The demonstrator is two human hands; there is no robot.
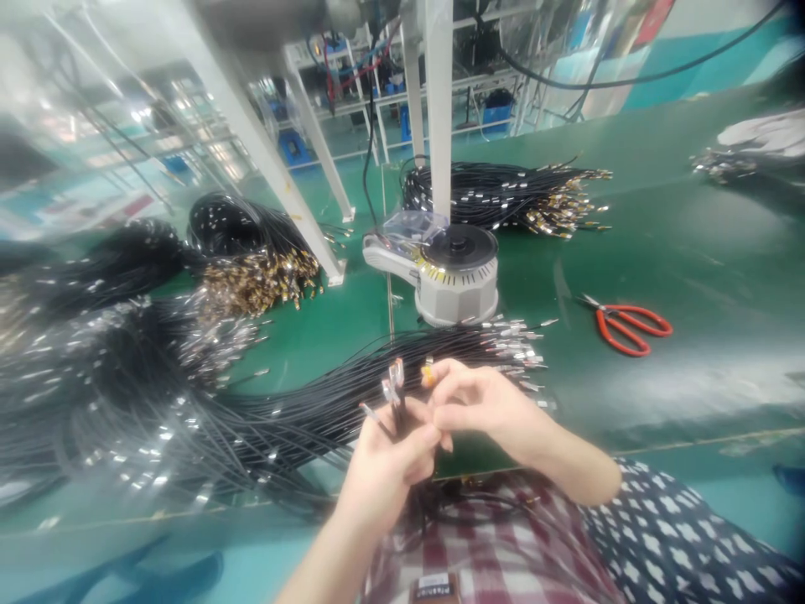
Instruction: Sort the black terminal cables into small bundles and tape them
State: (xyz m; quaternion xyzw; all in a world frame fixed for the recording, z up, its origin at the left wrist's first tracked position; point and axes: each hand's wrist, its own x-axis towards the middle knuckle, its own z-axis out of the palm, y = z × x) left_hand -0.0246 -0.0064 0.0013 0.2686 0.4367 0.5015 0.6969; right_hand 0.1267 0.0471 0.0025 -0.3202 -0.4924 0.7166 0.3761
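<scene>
My left hand (pixel 396 460) is closed around a few black cables (pixel 397 413) whose silvery, red-tipped ends stick up above the fingers. Touching it at the thumb, my right hand (pixel 471 401) has its thumb and fingers pinched together; what lies in the pinch is hidden. A small yellow-orange piece (pixel 428 376) shows at one right fingertip, too small to name. Just behind both hands runs a long bundle of black cables (pixel 314 386) with white and silver ends at the right. More black cable hangs below my hands, across the lap.
A round grey-white tape dispenser (pixel 458 281) with a black top stands beyond the bundle. Red-handled pliers (pixel 629 325) lie on the green table (pixel 704 260) to the right. Other cable bundles (pixel 503 197) lie behind and at left, near white metal posts (pixel 442 126).
</scene>
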